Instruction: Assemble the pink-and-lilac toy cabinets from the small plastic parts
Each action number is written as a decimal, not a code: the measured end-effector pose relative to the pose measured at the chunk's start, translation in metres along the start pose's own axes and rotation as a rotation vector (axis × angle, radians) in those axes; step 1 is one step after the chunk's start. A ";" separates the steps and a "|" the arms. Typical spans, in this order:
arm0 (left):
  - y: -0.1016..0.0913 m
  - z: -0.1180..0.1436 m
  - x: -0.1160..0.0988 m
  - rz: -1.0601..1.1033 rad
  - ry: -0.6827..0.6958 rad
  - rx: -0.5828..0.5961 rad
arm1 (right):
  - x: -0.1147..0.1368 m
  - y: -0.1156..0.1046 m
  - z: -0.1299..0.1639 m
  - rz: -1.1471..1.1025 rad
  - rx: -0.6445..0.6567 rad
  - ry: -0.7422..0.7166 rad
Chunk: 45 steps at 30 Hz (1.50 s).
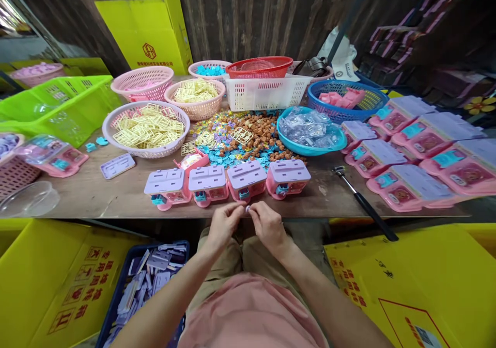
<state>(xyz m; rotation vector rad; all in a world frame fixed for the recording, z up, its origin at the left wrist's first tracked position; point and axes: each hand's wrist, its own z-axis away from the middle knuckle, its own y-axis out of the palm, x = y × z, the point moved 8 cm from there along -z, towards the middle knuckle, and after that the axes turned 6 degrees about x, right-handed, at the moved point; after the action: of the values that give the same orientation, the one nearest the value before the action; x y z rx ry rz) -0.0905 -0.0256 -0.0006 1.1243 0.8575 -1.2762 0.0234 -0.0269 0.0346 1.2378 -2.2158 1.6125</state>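
Note:
At the table's front edge my left hand [226, 224] and my right hand [267, 225] meet, fingertips pinched. A tiny whitish-purple piece [248, 209] shows between them, at the right fingertips; its kind is too small to tell. Whatever the left fingers pinch is hidden. Just beyond stand several pink toy units with purple tops and blue parts, among them one toy unit [247, 178] right above my hands and another toy unit [287, 176] to its right. Behind them a pink piece [191, 161] holds something pale.
Loose brown pieces [258, 128] and blue pieces lie mid-table. Around them stand a lavender basket [147, 153] of cream frames, a turquoise basin [313, 146] of clear parts and a white basket [267, 94]. A black-handled hammer [366, 206] lies right, near more toy units [403, 185]. Yellow boxes [418, 286] flank my legs.

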 end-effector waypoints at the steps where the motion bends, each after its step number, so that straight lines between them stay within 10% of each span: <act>1: -0.009 -0.002 -0.020 -0.131 0.118 -0.081 | -0.010 0.000 -0.002 -0.078 -0.060 0.073; 4: -0.018 -0.011 -0.069 -0.536 0.298 -0.219 | -0.031 0.009 -0.003 -0.199 -0.174 0.238; 9: 0.001 -0.050 -0.104 -1.000 0.328 -0.123 | -0.036 0.024 -0.001 -0.198 -0.241 0.296; 15: 0.012 -0.088 -0.100 -1.070 0.258 0.121 | -0.033 0.022 0.000 -0.134 -0.317 0.267; 34: 0.015 -0.087 -0.110 -1.231 0.243 0.150 | -0.015 0.022 -0.010 0.050 -0.326 0.092; 38: 0.000 -0.052 -0.116 -0.747 0.352 -0.076 | 0.004 -0.008 -0.004 -0.001 -0.313 0.054; 45: 0.005 0.016 -0.010 0.698 -0.303 0.060 | 0.074 -0.014 -0.010 -0.042 0.002 -0.226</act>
<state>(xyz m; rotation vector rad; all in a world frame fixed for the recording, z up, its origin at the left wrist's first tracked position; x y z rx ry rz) -0.0888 -0.0379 0.0138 1.1030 0.1629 -0.8501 -0.0186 -0.0590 0.0889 1.5247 -2.2978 1.5276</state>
